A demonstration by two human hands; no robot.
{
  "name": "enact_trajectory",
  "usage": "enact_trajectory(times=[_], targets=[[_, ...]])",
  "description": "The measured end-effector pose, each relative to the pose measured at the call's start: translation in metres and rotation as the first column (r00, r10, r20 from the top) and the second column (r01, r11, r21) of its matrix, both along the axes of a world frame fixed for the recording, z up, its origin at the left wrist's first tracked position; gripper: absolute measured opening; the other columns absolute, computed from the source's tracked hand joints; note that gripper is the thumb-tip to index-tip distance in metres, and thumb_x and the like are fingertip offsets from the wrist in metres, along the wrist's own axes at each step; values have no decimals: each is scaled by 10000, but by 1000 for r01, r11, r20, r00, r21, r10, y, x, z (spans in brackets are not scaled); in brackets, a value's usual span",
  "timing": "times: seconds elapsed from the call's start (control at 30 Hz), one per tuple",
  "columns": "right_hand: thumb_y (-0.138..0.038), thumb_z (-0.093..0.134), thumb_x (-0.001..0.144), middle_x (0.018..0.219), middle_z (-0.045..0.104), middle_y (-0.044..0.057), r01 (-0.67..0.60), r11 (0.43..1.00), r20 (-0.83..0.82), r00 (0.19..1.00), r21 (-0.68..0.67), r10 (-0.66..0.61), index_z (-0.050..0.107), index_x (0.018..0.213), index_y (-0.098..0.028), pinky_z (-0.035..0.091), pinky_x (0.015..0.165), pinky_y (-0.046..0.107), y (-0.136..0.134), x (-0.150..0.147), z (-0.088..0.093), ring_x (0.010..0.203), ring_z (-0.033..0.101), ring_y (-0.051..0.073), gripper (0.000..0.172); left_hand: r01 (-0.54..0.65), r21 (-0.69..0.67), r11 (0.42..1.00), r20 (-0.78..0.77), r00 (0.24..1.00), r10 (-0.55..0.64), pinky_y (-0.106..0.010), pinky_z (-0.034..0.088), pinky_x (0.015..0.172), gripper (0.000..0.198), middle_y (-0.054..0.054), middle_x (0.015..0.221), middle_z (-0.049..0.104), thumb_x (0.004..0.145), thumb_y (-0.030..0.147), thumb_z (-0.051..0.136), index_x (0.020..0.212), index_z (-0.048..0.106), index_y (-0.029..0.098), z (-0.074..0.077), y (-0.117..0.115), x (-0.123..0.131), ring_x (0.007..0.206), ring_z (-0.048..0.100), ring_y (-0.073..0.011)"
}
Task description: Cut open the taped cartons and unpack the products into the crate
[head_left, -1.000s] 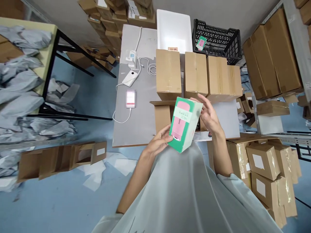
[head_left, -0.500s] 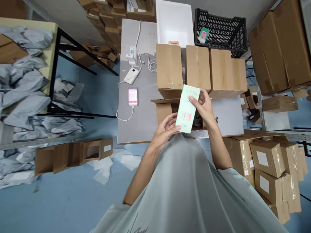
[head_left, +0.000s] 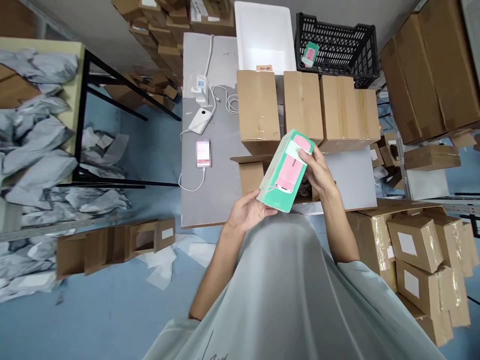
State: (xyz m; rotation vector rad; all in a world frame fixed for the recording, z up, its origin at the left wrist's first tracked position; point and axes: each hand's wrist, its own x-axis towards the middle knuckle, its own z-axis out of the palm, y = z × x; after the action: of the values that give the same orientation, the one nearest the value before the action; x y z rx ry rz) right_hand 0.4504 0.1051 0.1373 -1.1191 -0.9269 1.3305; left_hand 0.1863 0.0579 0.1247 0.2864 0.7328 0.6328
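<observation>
Both my hands hold a green product box with a pink device pictured on its face, tilted above the near edge of the grey table. My left hand cups its lower end from below. My right hand grips its upper end with the fingers wrapped over the top. Just behind the box an open brown carton stands on the table, its flaps up.
Three sealed brown cartons stand in a row behind. A phone, a power bank and cables lie at left. A white foam box and a black crate are at the back. Small cartons are stacked at right, flattened ones on the floor.
The green box has been turned in my hands: half a second ago its pale printed side faced up, now the pink picture side shows again. Both hands kept hold.
</observation>
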Motion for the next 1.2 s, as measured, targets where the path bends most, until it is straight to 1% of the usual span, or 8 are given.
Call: enact_trajectory(times=[0.13, 0.23, 0.47, 0.6, 0.73, 0.9, 1.03, 1.2], targets=[[-771, 932, 864, 1395, 805, 71, 109, 984, 102, 987, 144, -125, 727, 1352, -326, 628, 1208, 507, -4, -2, 7, 1360, 744, 325, 692, -10, 211, 977, -94, 995, 31, -527, 745, 999, 707, -171, 1482, 795, 898, 572, 968, 1471, 757, 216, 4, -1, 3, 1291, 807, -398], [-764, 905, 907, 1477, 775, 95, 151, 962, 194, 961, 226, -196, 699, 1425, -320, 599, 1239, 530, -12, -7, 13, 1393, 726, 329, 713, -86, 301, 950, -175, 974, 143, -537, 707, 1124, 788, -129, 1572, 754, 778, 511, 1089, 1452, 760, 273, 5, 0, 12, 1373, 775, -363], [-773, 906, 905, 1602, 672, 133, 231, 922, 259, 913, 310, -316, 728, 1379, -324, 546, 1316, 580, -33, -5, 25, 1557, 629, 364, 677, -232, 367, 901, -271, 900, 342, -498, 676, 1171, 664, -121, 1363, 855, 729, 544, 1111, 1219, 798, 222, -9, 8, 19, 1328, 808, -329], [-697, 960, 890, 1562, 708, 126, 163, 973, 250, 947, 162, -200, 724, 1312, -315, 583, 1279, 550, -52, 12, 22, 1459, 710, 336, 616, -257, 526, 811, -328, 818, 472, -495, 671, 1134, 658, -97, 1301, 872, 758, 568, 1085, 1238, 785, 232, 5, 29, -2, 1312, 809, -340], [-599, 1073, 768, 1447, 766, 101, -2, 996, 125, 992, -89, 13, 543, 1640, -360, 698, 1080, 488, -75, 10, 6, 1210, 817, 298, 1048, -181, 688, 703, -343, 772, 535, -511, 640, 1109, 716, -84, 1278, 871, 738, 545, 1103, 1301, 785, 238, 41, 61, -13, 1291, 793, -339], [-529, 1072, 783, 1520, 764, 100, -148, 972, -19, 989, -181, 147, 656, 1585, -331, 660, 1157, 453, -103, -26, -6, 1400, 748, 318, 925, -78, 762, 643, -312, 825, 470, -545, 541, 1234, 811, -158, 1474, 803, 797, 556, 1079, 1443, 706, 239, 65, 87, -4, 1484, 693, -340], [-577, 1045, 811, 1439, 818, 68, -81, 967, -222, 975, -242, 26, 744, 1454, -328, 655, 1189, 469, -115, -45, -12, 1364, 764, 306, 751, -88, 695, 714, -183, 938, 294, -502, 583, 1170, 847, -162, 1684, 668, 840, 615, 1034, 1550, 678, 320, 45, 71, 1, 1517, 668, -345], [-663, 988, 841, 1296, 870, 67, -112, 958, -447, 894, -264, -19, 767, 1349, -333, 712, 1106, 539, -117, -49, -26, 1269, 811, 327, 645, 199, 519, 831, -151, 979, -139, -533, 587, 1216, 834, -187, 1480, 795, 757, 519, 1095, 1471, 782, 225, 10, 26, 11, 1456, 722, -409]])
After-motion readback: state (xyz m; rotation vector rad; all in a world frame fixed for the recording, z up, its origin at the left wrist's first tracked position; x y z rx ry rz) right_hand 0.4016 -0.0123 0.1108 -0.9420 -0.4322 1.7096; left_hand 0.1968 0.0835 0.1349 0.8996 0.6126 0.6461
